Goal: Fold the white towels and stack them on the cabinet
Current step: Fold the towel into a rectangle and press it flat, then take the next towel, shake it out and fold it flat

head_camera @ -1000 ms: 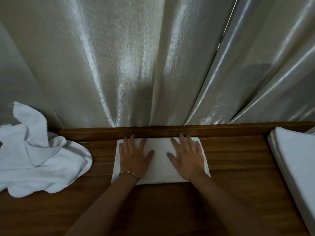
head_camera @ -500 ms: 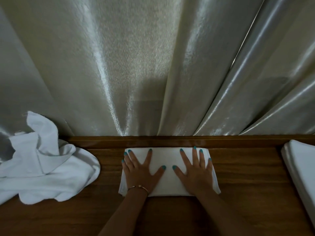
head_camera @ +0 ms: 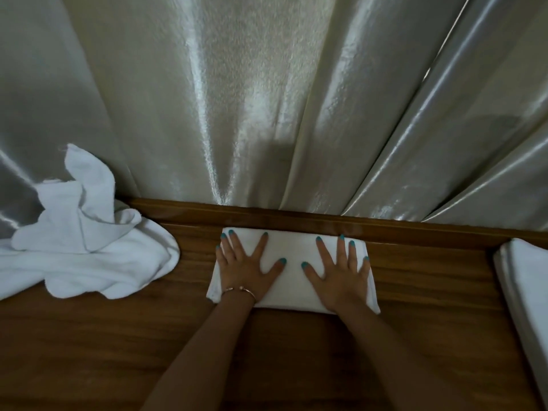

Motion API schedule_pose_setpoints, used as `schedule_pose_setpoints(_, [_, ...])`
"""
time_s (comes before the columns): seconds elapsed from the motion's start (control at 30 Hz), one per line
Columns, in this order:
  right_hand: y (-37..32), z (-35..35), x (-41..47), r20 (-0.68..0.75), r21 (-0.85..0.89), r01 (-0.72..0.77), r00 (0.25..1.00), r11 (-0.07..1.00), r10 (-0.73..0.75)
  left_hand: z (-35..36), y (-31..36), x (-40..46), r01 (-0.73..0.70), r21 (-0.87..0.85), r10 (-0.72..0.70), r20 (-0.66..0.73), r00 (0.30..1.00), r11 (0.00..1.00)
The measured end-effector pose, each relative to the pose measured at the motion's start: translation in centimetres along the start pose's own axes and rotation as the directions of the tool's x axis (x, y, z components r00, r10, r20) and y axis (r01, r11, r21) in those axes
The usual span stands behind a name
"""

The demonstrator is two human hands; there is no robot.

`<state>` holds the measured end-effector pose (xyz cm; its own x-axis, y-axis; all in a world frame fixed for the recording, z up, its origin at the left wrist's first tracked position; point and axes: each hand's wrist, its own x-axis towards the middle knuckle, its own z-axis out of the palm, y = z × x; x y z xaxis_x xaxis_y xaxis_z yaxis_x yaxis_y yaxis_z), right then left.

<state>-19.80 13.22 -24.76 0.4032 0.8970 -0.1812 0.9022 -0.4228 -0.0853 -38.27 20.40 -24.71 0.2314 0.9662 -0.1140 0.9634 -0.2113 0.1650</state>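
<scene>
A folded white towel lies as a flat rectangle on the wooden cabinet top, against the raised back ledge. My left hand rests flat on its left half, fingers spread, a thin bracelet on the wrist. My right hand lies flat on its right half, fingers spread too. Neither hand grips anything. A crumpled pile of unfolded white towels sits at the left edge. A stack of folded white towels shows at the right edge, partly out of frame.
A shiny pale curtain hangs right behind the cabinet's back ledge and fills the upper view. Bare wood lies between the folded towel and each pile, and in front of my arms.
My fingers have spread wider over the folded towel, pressing it flat. The view has shifted slightly, so the towel sits lower and farther right in frame.
</scene>
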Motion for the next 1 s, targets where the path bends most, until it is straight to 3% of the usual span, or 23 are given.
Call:
schedule_pose_setpoints(0.2, [-1.1,-2.2,-0.2,0.137,-0.080,0.003,0.991,0.997,0.008,-4.0,-5.2,-1.4,-0.200,0.097,0.164,0.296,0.941,0.975])
schedule_pose_setpoints(0.27, [-3.8,-4.2,-1.1,0.196,-0.022,0.022,0.980,1.000,-0.017,-7.1,-8.2,-2.0,-0.224,0.146,0.186,0.237,0.954,0.964])
schedule_pose_setpoints(0.33, [-8.3,-6.3,-2.2,0.228,0.110,0.102,0.966,0.989,-0.125,-10.6,-11.6,-2.4,-0.132,0.111,0.125,0.065,0.990,0.985])
schedule_pose_setpoints(0.4, [-13.9,-8.7,-3.4,0.256,0.287,0.202,0.926,0.936,-0.278,-13.7,-15.7,-2.7,-0.043,0.061,0.042,0.017,0.999,0.997])
schedule_pose_setpoints(0.53, [-25.7,-12.0,-5.5,0.219,0.518,0.345,0.831,0.783,-0.511,-16.9,-24.7,-3.3,0.101,-0.061,-0.093,0.130,0.987,0.993])
schedule_pose_setpoints(0.7, [-38.5,-11.8,-6.0,0.180,0.499,0.494,0.744,0.712,-0.643,-18.7,-34.4,-7.1,0.168,-0.301,-0.092,0.250,0.964,0.939])
schedule_pose_setpoints(0.87, [-45.4,-12.0,-4.9,0.299,0.475,0.313,0.822,0.823,-0.485,-16.1,-42.5,-11.0,0.165,-0.317,-0.102,0.205,0.973,0.934])
schedule_pose_setpoints(1.0, [-44.7,-12.7,-4.3,0.329,0.554,0.119,0.878,0.824,-0.348,-16.2,-44.2,-10.1,0.176,-0.316,-0.076,0.305,0.949,0.932])
